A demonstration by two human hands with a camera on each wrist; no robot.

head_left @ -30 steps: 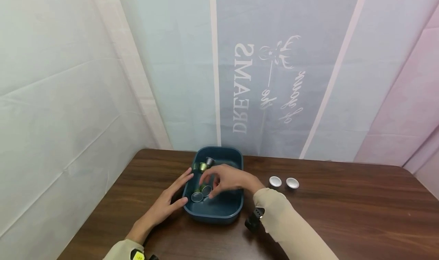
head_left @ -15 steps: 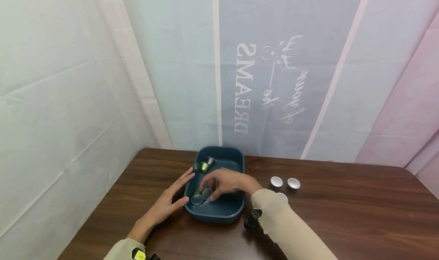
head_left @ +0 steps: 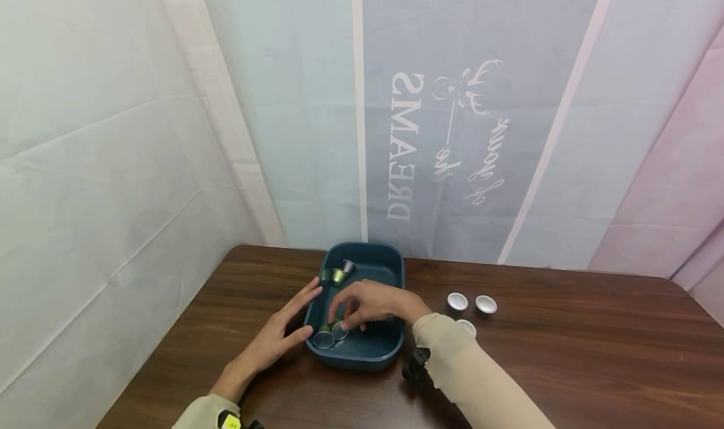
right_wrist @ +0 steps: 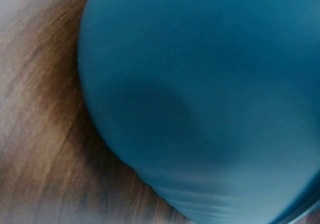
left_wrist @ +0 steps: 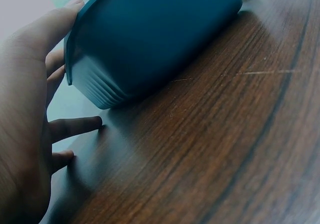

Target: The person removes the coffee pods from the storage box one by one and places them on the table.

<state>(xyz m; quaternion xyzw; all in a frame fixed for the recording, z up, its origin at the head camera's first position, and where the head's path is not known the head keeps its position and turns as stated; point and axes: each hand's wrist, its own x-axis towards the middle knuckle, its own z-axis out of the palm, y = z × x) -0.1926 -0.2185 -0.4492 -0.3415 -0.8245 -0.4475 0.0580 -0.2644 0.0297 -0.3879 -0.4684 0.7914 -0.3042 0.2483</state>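
Note:
A dark blue bin [head_left: 355,352] stands near the back edge of the table. My right hand [head_left: 373,303] reaches into it, thumb and index finger pinching a green coffee capsule [head_left: 340,331] whose silvery lid faces up and toward me. Another capsule [head_left: 324,339] lies right beside it in the near left corner. At the far left of the bin are a light green capsule [head_left: 338,277], a dark grey one [head_left: 349,266] and a dark green one [head_left: 325,274]. My left hand [head_left: 277,328] rests with extended fingers against the bin's left rim. The right wrist view shows only the bin's outer wall [right_wrist: 200,83] and table.
Right of the bin, two white-topped capsules stand on the wooden table [head_left: 565,353]: one nearer [head_left: 457,301] and one farther right [head_left: 486,304]. A third [head_left: 467,327] is partly hidden behind my right sleeve. A fabric curtain [head_left: 305,134] hangs behind the table.
My right hand has moved slightly toward the near left of the bin, bringing the pinched capsule against the other one. A third white-topped capsule has come into sight by the sleeve. The left hand stays put.

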